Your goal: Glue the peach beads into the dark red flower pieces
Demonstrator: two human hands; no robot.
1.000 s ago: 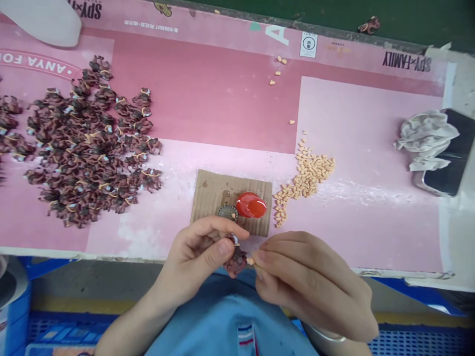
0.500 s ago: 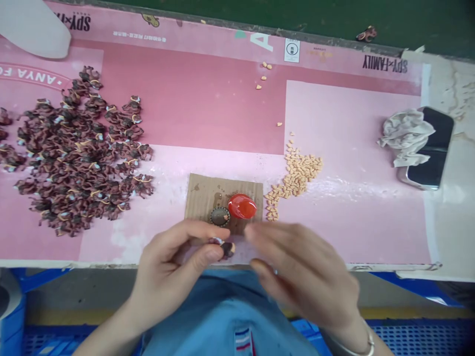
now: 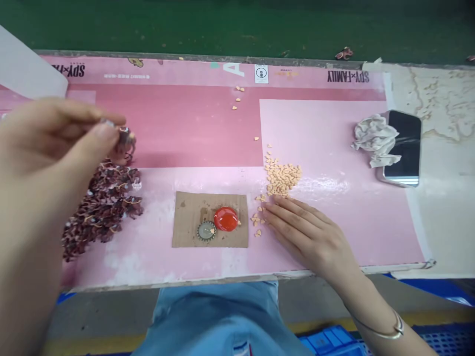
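My left hand point(image 3: 55, 143) is at the left, thumb and forefinger closed on a small dark brown figurine point(image 3: 126, 143) with pale bits. It is held over the far part of a pile of similar brown figurines point(image 3: 107, 202), partly hidden by my hand and forearm. My right hand point(image 3: 311, 237) lies palm down with fingers stretched out, their tips touching a heap of small beige pieces point(image 3: 284, 178). Left of that hand, a cardboard sheet point(image 3: 185, 227) bears a shiny red round cap or dish point(image 3: 226, 218) and a bottle cap point(image 3: 207, 231) with a beige piece in it.
Crumpled white tissue point(image 3: 374, 138) rests partly on a phone point(image 3: 404, 148) at the right. Several loose beige pieces point(image 3: 238, 100) are scattered at the back. A white panel point(image 3: 29, 64) stands at the far left. One brown figurine point(image 3: 344, 53) lies on the green surface beyond the table.
My left hand has carried the figurine left and away from me, over to the pile. My right hand has moved onto the beige pieces. The view has shifted.
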